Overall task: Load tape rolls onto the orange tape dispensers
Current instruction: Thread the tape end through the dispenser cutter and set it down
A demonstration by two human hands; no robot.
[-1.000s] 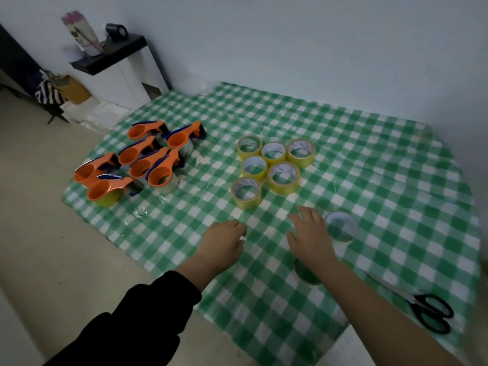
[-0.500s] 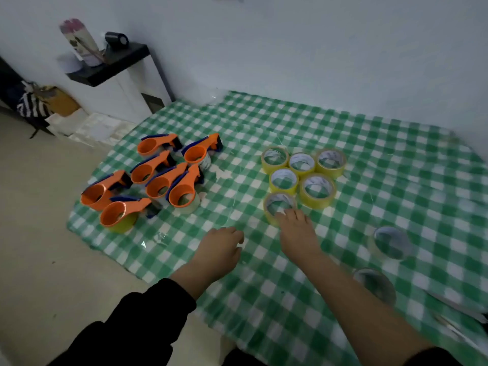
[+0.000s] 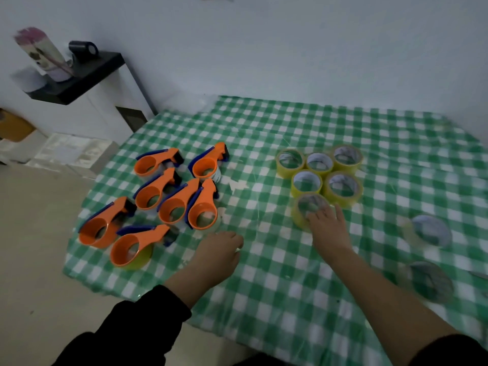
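Green-and-white checked tablecloth (image 3: 264, 299) covered the low work surface. Nearest, the left hand (image 3: 219, 256) rested knuckles-down on the cloth, its fingers loosely curled and holding nothing that showed. The right hand (image 3: 330, 229) reached further, its fingers laid fairly straight over the near rim of the closest yellow tape roll (image 3: 298, 219); the thumb was hidden, and no closed grip showed. Two clear rolls (image 3: 433, 231) lay well apart to the right. Beyond the touched roll, five more yellow rolls (image 3: 340, 200) sat flat in a tight cluster. The orange tape dispensers (image 3: 163, 180) were bunched to the left, some apparently already loaded. A roll like this was probably light and stiff, with a slick outer face, so pinching across its wall, thumb outside and fingers in the core, looked safest. Farthest, a black shelf (image 3: 87, 72) stood against the wall.
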